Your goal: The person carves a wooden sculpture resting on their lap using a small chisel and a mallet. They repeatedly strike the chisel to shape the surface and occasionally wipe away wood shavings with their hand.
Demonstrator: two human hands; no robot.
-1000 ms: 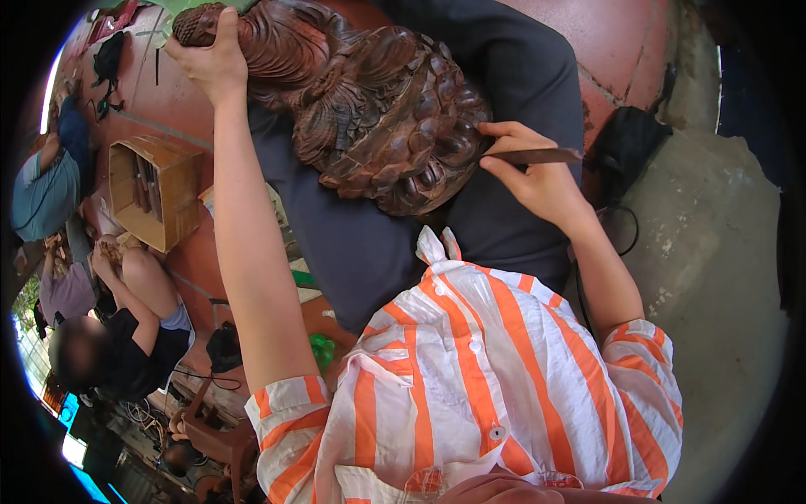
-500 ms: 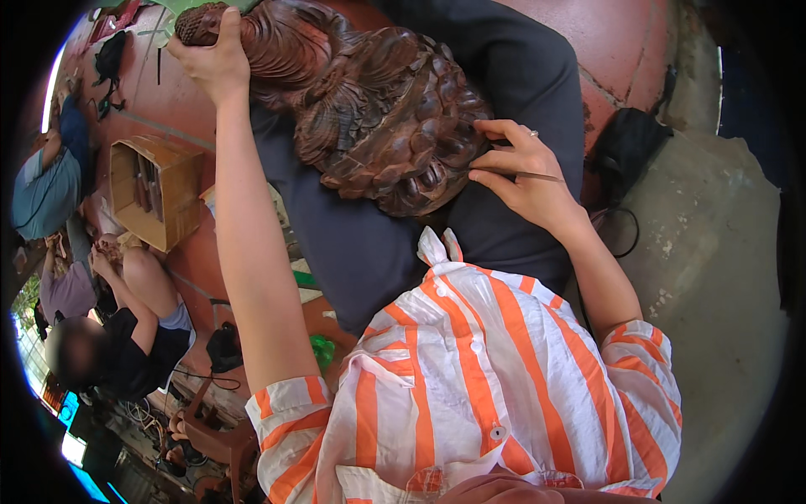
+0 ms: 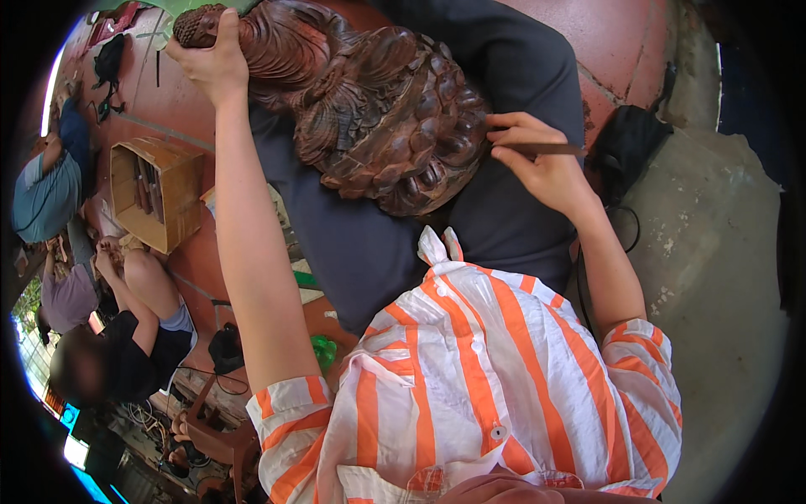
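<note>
A large dark brown carved wooden figure (image 3: 378, 109) lies across my lap on dark blue trousers (image 3: 378, 252). My left hand (image 3: 210, 63) grips its narrow top end at the upper left, arm stretched out. Holding a thin dark tool (image 3: 546, 149) like a pen, my right hand (image 3: 537, 164) rests against the figure's rounded, knobbly right side, with the tool's tip at the carved surface. I wear an orange and white striped shirt (image 3: 470, 378).
A small wooden box (image 3: 155, 202) with tools stands on the red tiled floor at left. Other people sit on the floor at the left edge (image 3: 109, 336). A black bag (image 3: 630, 143) lies at right beside a grey concrete surface (image 3: 714, 252).
My right hand has shifted slightly along the figure's right side with the tool. The left hand keeps its grip on the top end.
</note>
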